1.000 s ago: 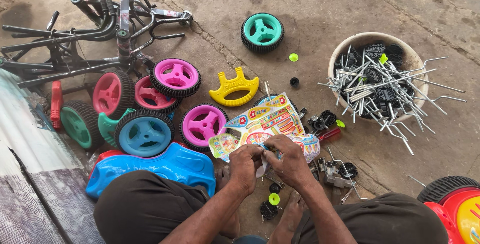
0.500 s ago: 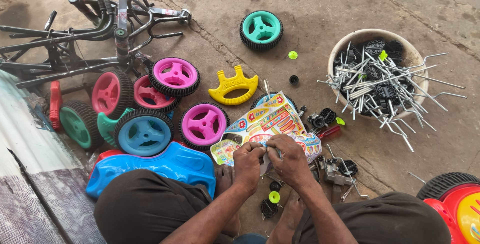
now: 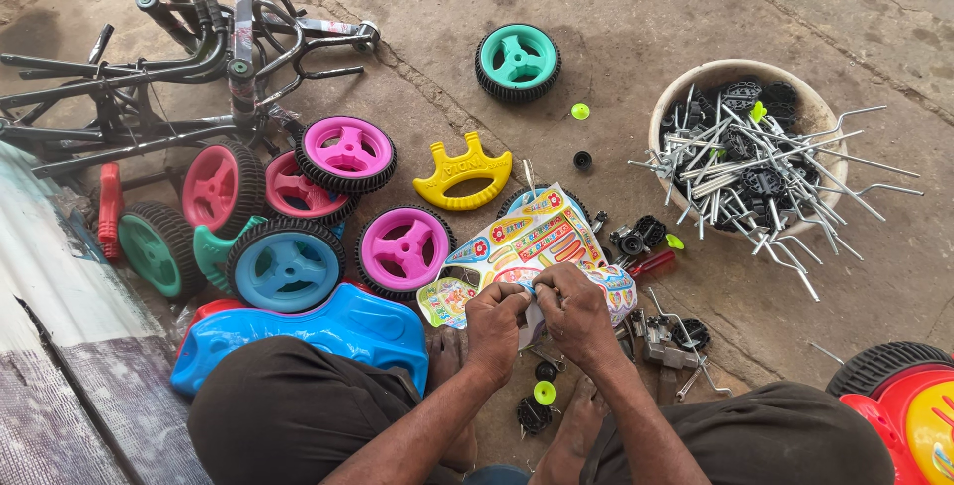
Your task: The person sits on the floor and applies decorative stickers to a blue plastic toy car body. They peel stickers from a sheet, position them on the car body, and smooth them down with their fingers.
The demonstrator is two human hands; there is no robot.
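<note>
**Sticker sheet worked over a floor of toy parts**

A colourful sticker sheet (image 3: 527,251) is held low over the concrete floor (image 3: 636,18), near the middle of the scene, its near edge pinched between both hands. The left hand (image 3: 494,324) is closed on the sheet's near edge, and the right hand (image 3: 574,314) is closed just beside it, fingertips meeting at what appears to be a small piece being picked at; whether anything has been lifted free cannot be told. The sheet is bent upward at its far end.

To the left, pink, blue and green plastic wheels (image 3: 348,152) are clustered beside a blue moulded body panel (image 3: 328,331). A yellow curved part (image 3: 463,175) lies just beyond the sheet, and a lone green wheel (image 3: 517,61) farther off. A round basin of metal rods (image 3: 745,142) sits at the right, with black tube frames (image 3: 189,68) at the far left.

A tear or crease in the sheet is judged possible if the two hands are pulled apart too sharply. Small fittings (image 3: 545,393) lying loose under the wrists could be knocked or lost.
</note>
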